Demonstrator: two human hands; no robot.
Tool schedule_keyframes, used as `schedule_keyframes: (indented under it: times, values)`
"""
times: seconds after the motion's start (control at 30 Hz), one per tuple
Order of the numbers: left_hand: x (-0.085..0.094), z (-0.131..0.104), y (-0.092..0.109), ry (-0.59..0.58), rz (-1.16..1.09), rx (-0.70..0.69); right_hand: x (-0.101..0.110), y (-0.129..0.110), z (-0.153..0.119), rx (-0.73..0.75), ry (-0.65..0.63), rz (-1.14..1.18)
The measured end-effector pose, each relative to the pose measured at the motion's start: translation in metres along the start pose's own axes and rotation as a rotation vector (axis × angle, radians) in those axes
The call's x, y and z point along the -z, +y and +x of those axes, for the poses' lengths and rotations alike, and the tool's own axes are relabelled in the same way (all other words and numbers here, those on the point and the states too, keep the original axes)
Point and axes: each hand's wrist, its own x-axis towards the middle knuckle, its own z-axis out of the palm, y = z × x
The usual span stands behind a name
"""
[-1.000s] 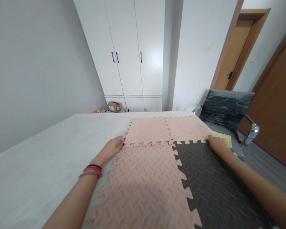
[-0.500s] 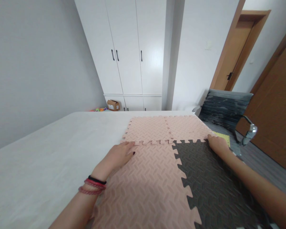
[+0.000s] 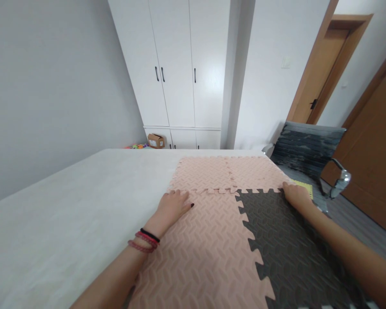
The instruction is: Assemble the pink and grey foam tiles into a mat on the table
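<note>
Interlocking foam tiles lie on a white table: a near pink tile, a dark grey tile joined to its right, and two pink tiles behind them. My left hand rests with fingers apart on the near pink tile's far left corner, by the seam with the tile behind. At the right edge, my right hand touches the far right corner of the dark tile. Its fingertips are partly hidden at the edge. Thin gaps show along the seam between the near and far pink tiles.
A grey chair with a metal armrest stands beyond the right edge, with a yellow item by my right hand. White cabinets and a cardboard box are behind the table. A wooden door is at the right.
My left hand has slid a little to the right along the seam, onto the pink tile. My right hand stays at the dark tile's corner. The whole view has shifted slightly.
</note>
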Motion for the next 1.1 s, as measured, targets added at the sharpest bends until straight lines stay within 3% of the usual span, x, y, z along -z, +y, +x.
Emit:
schedule_keyframes:
  times: [0.13, 0.23, 0.3, 0.43, 0.53, 0.67, 0.8, 0.9, 1.1]
  values:
    - [0.000, -0.001, -0.002, 0.017, -0.001, -0.018, 0.027, 0.000, 0.001, -0.009, -0.071, -0.003]
    - [0.000, -0.002, -0.002, 0.023, -0.002, -0.017, 0.062, -0.023, 0.001, -0.002, -0.064, 0.022]
    - [0.000, -0.003, -0.002, 0.023, 0.000, -0.015, 0.087, -0.058, -0.004, 0.073, -0.007, 0.073]
    - [0.002, -0.005, -0.003, 0.014, 0.015, -0.031, 0.125, -0.156, -0.023, 0.376, 0.074, 0.249]
    - [0.004, -0.006, -0.005, 0.011, 0.037, -0.050, 0.138, -0.221, -0.038, 0.492, 0.131, 0.342]
    - [0.004, -0.005, -0.009, 0.006, 0.058, -0.068, 0.138, -0.267, -0.049, 0.492, 0.163, 0.410]
    - [0.002, -0.003, -0.010, 0.004, 0.063, -0.062, 0.138, -0.282, -0.052, 0.429, 0.131, 0.437]
    - [0.003, -0.002, -0.009, 0.002, 0.063, -0.054, 0.143, -0.281, -0.049, 0.441, 0.095, 0.469]
    - [0.011, -0.006, -0.007, -0.003, 0.055, -0.063, 0.138, -0.234, -0.026, 0.510, 0.037, 0.547]
